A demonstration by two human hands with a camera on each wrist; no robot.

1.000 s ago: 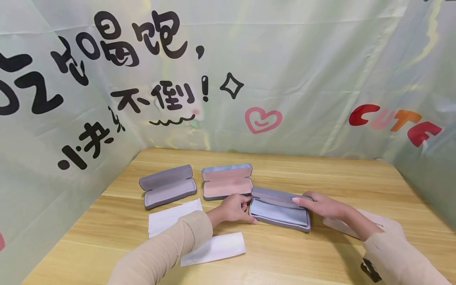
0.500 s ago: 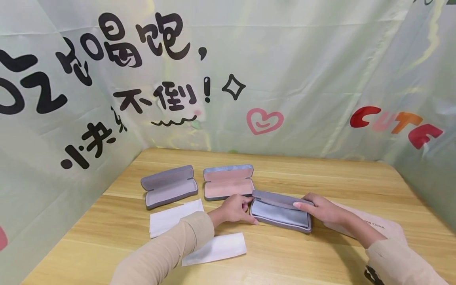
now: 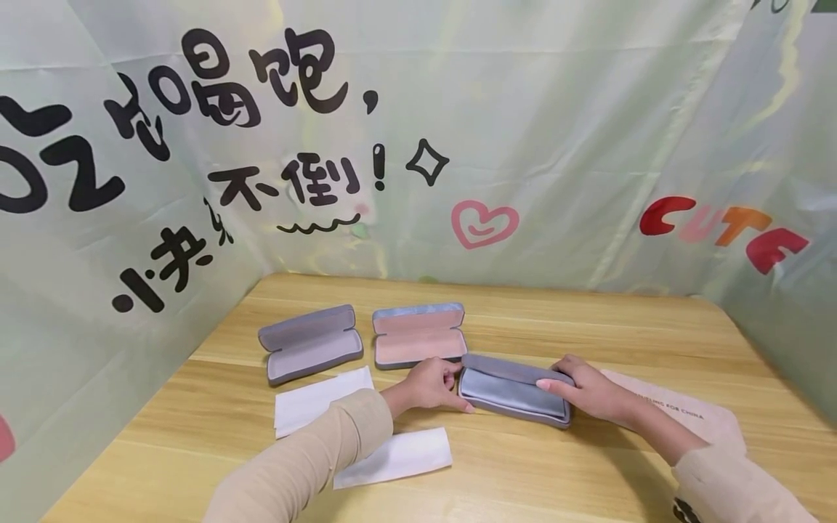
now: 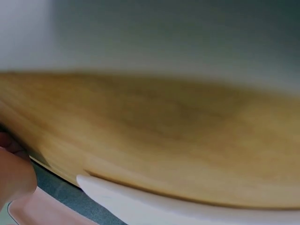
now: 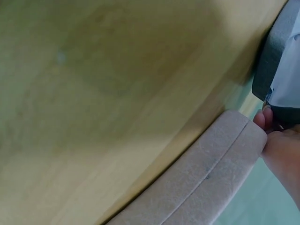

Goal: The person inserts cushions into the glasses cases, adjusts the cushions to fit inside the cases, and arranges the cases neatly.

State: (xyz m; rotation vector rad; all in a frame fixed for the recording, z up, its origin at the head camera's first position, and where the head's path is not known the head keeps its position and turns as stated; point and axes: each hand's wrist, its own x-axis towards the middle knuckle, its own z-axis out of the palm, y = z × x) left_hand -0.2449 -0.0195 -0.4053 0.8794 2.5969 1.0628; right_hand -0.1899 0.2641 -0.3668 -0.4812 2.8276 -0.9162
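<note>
A grey glasses case [image 3: 484,404] sits on the table in the head view, its lid [image 3: 500,367] tilted partway down. Inside lies a folded blue-grey cloth [image 3: 513,392]. My left hand [image 3: 428,385] holds the case's left end, thumb at the front and a finger at the back corner. With the thumb on top and fingers behind, my right hand [image 3: 591,391] grips the right end of the lid. The right wrist view catches the case's dark corner [image 5: 269,70] beside the fingers.
Behind stand two opened glasses cases, one grey [image 3: 314,356], one pink-lined [image 3: 418,343]. White folded cloths [image 3: 320,399] [image 3: 408,454] lie at front left, partly under the left sleeve. A closed pale pink case [image 3: 686,407] lies beneath the right forearm. Fabric walls [image 3: 562,145] enclose the table.
The grey case's lid has swung further down and forward under my right hand. My left hand stays at the case's left end.
</note>
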